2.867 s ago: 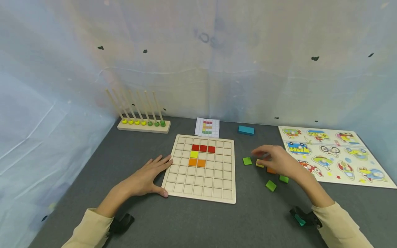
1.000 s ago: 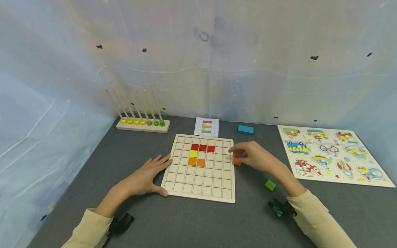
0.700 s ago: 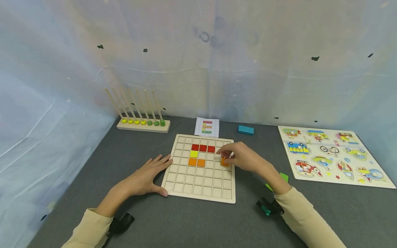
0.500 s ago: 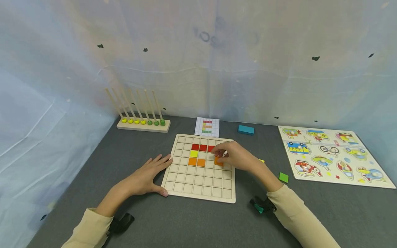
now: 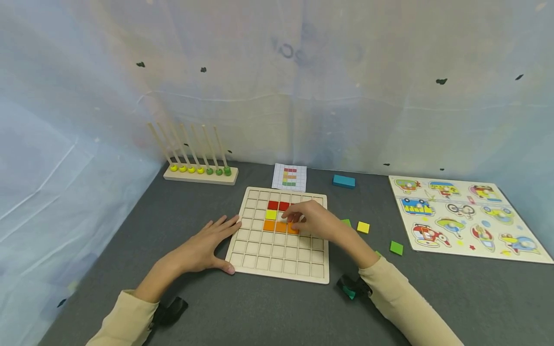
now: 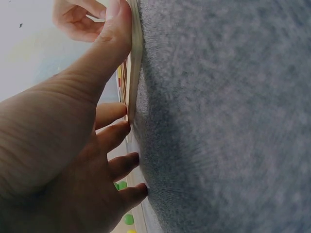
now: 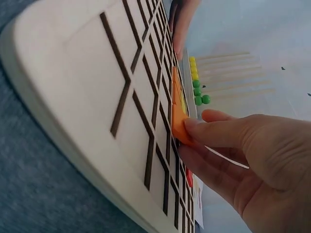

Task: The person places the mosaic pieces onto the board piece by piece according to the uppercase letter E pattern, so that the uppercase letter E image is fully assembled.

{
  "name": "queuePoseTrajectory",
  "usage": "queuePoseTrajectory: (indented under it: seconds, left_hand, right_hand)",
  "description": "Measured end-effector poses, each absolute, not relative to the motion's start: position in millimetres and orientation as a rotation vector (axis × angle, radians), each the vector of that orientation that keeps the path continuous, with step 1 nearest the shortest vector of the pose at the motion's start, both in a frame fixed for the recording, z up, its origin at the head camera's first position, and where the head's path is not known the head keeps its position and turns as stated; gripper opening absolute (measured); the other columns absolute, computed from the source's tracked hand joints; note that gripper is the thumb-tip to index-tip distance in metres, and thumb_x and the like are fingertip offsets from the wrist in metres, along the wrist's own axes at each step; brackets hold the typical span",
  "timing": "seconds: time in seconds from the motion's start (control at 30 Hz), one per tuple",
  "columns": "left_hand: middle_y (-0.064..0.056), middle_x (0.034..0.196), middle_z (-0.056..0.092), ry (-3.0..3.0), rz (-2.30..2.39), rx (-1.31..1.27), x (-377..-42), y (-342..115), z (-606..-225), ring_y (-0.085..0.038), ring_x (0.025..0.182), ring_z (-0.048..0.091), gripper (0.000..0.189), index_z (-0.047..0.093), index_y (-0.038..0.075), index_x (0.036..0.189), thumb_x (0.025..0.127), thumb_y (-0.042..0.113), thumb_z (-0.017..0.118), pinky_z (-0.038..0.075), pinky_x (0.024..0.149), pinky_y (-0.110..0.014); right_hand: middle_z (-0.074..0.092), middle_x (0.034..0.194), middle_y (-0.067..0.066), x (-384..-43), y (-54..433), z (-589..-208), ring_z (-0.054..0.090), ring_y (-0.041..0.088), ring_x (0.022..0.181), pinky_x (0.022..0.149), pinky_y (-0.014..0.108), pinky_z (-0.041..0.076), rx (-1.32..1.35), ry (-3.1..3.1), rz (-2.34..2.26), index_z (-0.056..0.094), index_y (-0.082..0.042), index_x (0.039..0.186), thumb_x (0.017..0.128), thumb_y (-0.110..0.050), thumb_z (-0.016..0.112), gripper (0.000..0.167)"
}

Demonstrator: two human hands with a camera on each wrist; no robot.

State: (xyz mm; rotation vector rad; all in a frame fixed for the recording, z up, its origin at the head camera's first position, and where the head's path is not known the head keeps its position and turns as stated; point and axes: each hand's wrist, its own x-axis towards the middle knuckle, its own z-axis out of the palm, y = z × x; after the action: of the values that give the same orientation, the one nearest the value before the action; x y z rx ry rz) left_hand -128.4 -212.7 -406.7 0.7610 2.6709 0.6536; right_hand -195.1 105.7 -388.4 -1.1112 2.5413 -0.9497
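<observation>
Right hand (image 5: 315, 220): fingers and thumb pinching an orange square tile (image 7: 180, 127)
Orange tile: just brought across the pale wooden grid board (image 5: 277, 264), beside two more orange squares (image 5: 274, 226); that row now runs three long
Left hand (image 5: 203, 247): fingers spread apart, resting against the board's edge

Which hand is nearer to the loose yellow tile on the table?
Right: the right hand is over the board, left of the loose yellow tile; the left hand rests at the board's left edge.
</observation>
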Motion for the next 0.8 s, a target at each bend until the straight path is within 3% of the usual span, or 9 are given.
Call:
queuePoseTrajectory:
  seconds: [0.47, 0.8]
  left_hand:
    - [-0.013, 0.161, 0.020, 2.677, 0.633, 0.762, -128.8, -212.1, -408.6, -0.042, 0.147, 0.013, 0.113, 0.028, 0.007, 0.155, 0.067, 0.057, 0.079, 0.011, 0.115, -0.063]
    - [-0.012, 0.162, 0.019, 2.678, 0.643, 0.768, -128.0, -211.8, -408.0, -0.042, 0.147, 0.012, 0.113, 0.028, 0.007, 0.155, 0.068, 0.058, 0.078, 0.011, 0.116, -0.063]
  right_hand:
    - [0.072, 0.098, 0.003, -189.4, 108.3, -394.6, 0.065, 0.014, 0.090, 0.077, 0.025, 0.055, -1.130, 2.613, -0.925, 0.072, -0.004, 0.109, 0.089, -0.002, 0.070, 0.020]
    - [0.069, 0.112, 0.009, -179.6, 166.5, -377.3, 0.065, 0.024, 0.101, 0.081, 0.036, 0.057, -0.959, 2.718, -0.910, 0.069, -0.003, 0.117, 0.090, -0.004, 0.070, 0.028]
